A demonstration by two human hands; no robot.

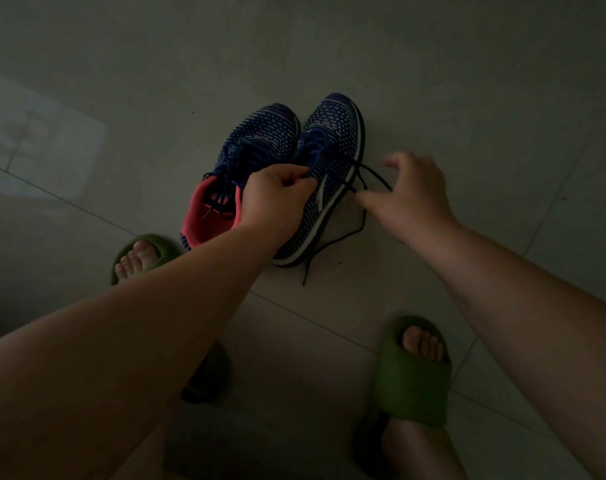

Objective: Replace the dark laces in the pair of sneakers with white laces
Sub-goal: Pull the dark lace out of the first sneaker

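Two navy knit sneakers sit side by side on the pale tiled floor [433, 81], toes pointing away from us, and we see them dimly in the low light. On the left sneaker [246, 157] the coral lining shows at the open collar, with its dark laces loose across the tongue. Our left hand [277, 199] is over the collar of the right sneaker [332, 150], fingers curled and pinching that shoe's dark lace [350, 230] near the top eyelets. From there the lace runs out past the white sole, loops toward our right hand [412, 199], then trails down onto the floor beside the shoe. Our right hand hangs just to the right of that sneaker, blurred, with fingers spread and loosely bent; the lace loop passes at its fingertips, but we cannot tell whether they grip it. Below, our two feet wear green slides [412, 372], one on each side of the sneakers' heels.
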